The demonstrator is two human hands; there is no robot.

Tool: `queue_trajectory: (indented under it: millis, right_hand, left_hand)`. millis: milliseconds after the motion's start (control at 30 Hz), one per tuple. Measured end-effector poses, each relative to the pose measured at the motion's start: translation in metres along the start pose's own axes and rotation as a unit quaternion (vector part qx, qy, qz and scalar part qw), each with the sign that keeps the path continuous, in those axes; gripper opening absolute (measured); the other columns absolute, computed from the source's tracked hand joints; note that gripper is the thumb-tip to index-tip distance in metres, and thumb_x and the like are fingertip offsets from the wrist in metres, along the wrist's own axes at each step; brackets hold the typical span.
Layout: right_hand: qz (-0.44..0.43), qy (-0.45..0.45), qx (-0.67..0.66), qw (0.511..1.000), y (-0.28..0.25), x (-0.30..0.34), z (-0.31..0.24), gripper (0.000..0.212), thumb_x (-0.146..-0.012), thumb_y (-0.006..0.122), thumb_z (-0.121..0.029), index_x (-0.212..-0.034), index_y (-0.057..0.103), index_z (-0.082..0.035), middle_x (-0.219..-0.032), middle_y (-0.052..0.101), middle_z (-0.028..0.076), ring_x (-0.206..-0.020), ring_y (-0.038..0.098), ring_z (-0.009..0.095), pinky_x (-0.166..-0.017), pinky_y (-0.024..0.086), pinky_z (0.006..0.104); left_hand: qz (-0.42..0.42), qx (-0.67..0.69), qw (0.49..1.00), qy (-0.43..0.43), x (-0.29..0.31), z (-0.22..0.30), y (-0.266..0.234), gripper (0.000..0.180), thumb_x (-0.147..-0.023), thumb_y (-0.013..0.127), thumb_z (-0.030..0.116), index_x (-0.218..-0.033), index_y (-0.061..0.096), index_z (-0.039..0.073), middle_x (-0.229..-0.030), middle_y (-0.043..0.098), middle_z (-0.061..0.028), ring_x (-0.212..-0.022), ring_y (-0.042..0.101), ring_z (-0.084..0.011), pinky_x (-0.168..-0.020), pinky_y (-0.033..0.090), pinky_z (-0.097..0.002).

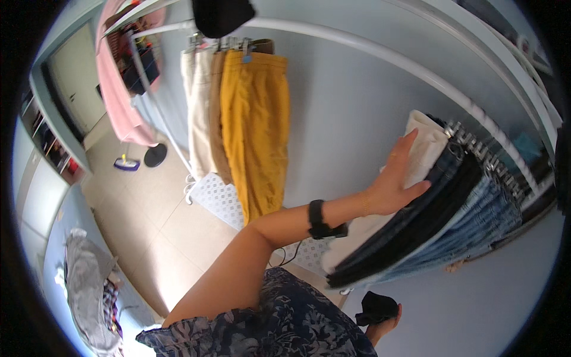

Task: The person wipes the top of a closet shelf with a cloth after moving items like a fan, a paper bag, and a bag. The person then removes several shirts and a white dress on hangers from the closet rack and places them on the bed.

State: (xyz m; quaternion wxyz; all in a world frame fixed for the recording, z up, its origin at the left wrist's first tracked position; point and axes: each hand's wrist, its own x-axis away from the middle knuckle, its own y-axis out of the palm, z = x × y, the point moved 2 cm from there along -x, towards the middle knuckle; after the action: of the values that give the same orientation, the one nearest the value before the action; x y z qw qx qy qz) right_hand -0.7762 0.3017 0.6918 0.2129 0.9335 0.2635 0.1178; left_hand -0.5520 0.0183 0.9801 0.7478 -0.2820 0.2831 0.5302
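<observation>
My left hand [389, 187] reaches across to the right, its fingers stretched upward and the thumb apart. It lies against a pair of cream trousers [425, 146] at the near end of a tightly packed row. Behind these hang dark blue jeans [443, 169], black trousers [458, 190] and several lighter blue jeans [482, 217], all on metal clip hangers [476, 146]. Low at the bottom, my right hand [388, 327] is closed around a black, soft-looking bundle [378, 308], whose kind I cannot make out.
A white rail [369, 44] carries mustard trousers [256, 119], brown trousers [217, 119] and white trousers [199, 113] farther left. A black item [223, 16] hangs over it. Pink cloth [122, 101], a mop head [126, 162] and a grey garment [89, 291] are leftward.
</observation>
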Motion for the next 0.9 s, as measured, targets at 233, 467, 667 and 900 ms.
queue_trajectory:
  millis: [233, 467, 667, 900]
  right_hand:
    - [-0.043, 0.072, -0.041, 0.996, 0.032, -0.018, 0.002, 0.034, -0.086, 0.039, -0.017, -0.117, 0.046, -0.005, -0.098, 0.057, 0.016, -0.083, 0.058, 0.031, -0.071, 0.050, 0.0432]
    - [-0.049, 0.005, 0.033, 0.998, 0.044, -0.017, -0.001, 0.036, -0.085, 0.040, -0.016, -0.119, 0.045, -0.005, -0.098, 0.056, 0.017, -0.084, 0.057, 0.031, -0.074, 0.050, 0.0426]
    - [-0.038, 0.024, -0.027, 0.999, 0.063, 0.022, -0.011, 0.032, -0.085, 0.041, -0.014, -0.114, 0.047, -0.004, -0.094, 0.057, 0.016, -0.081, 0.057, 0.030, -0.073, 0.050, 0.0421]
    - [0.001, 0.013, 0.016, 1.000, 0.074, 0.037, -0.020, 0.032, -0.079, 0.045, 0.002, -0.110, 0.048, -0.003, -0.090, 0.058, 0.013, -0.078, 0.059, 0.025, -0.070, 0.051, 0.0352]
  left_hand:
    - [0.310, -0.476, 0.821, 0.055, 0.048, 0.036, -0.238, 0.078, -0.073, 0.061, 0.015, -0.132, 0.014, -0.006, -0.138, 0.014, -0.0227, -0.131, 0.009, -0.0345, -0.106, 0.009, -0.0398]
    - [0.357, -0.087, 0.928, -0.067, 0.066, -0.040, -0.572, 0.051, -0.088, 0.042, 0.023, -0.132, 0.027, 0.002, -0.137, 0.030, -0.0071, -0.124, 0.029, -0.0197, -0.104, 0.019, -0.0281]
    - [0.163, 0.185, 0.955, -0.165, 0.004, -0.082, -0.498, 0.051, -0.090, 0.033, 0.036, -0.130, 0.032, 0.004, -0.132, 0.036, -0.0109, -0.120, 0.036, -0.0248, -0.101, 0.027, -0.0352]
    - [0.021, 0.426, 0.878, -0.219, -0.028, -0.010, -0.287, 0.055, -0.089, 0.034, 0.047, -0.115, 0.048, 0.000, -0.110, 0.055, -0.0141, -0.101, 0.054, -0.0231, -0.089, 0.042, -0.0323]
